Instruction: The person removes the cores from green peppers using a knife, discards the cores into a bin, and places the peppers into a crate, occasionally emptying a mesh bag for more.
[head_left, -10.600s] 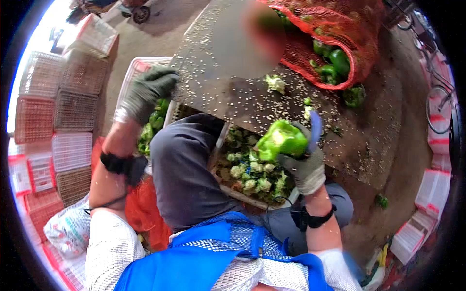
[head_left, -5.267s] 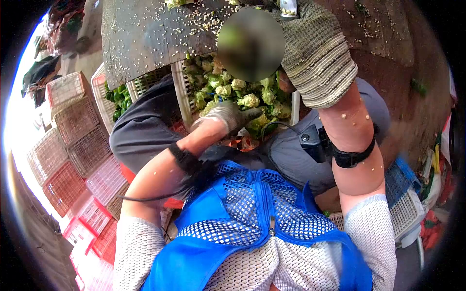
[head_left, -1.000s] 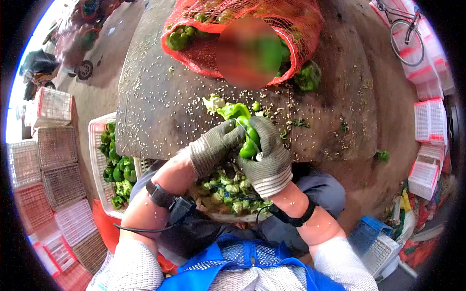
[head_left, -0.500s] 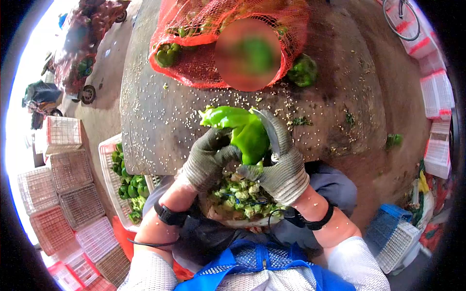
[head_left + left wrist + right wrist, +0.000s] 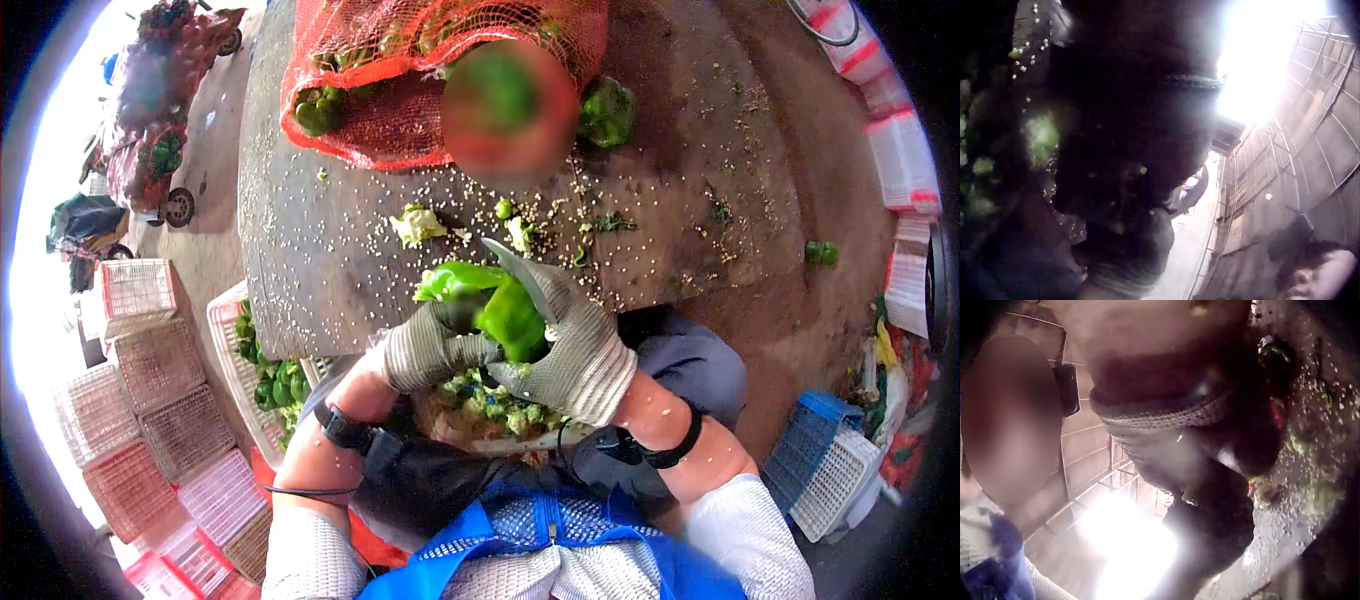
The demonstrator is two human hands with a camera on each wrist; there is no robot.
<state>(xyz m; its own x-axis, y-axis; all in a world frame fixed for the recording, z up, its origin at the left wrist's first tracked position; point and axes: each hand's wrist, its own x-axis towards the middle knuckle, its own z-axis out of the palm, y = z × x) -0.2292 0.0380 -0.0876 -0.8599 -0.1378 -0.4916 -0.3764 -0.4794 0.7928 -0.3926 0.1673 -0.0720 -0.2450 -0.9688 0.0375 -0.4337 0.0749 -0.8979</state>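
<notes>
A cut green bell pepper (image 5: 515, 322), hollow and split along one side, is held low over the near edge of the table in the head view. My gloved left hand (image 5: 432, 345) grips its left side. With my gloved right hand (image 5: 578, 352) I hold a knife, its curved blade (image 5: 522, 272) pointing up and left beside the pepper, while the thumb lies at the pepper's lower side. The knife's handle is hidden in the palm. Beneath the hands, a crate of pale pepper cores (image 5: 500, 402) stands between the knees. Both wrist views are mostly dark glove and sleeve.
Loose seeds cover the wooden table (image 5: 690, 240), with a pepper core (image 5: 418, 226) and scraps beyond the hands. A red mesh sack (image 5: 370, 150) of peppers lies at the back, one pepper (image 5: 607, 112) beside it. A crate (image 5: 228, 320) of peppers stands left.
The hands and pepper have come down and nearer the body, uncovering the core on the table. The knife blade now stands out above the pepper. The head view has shifted slightly.
</notes>
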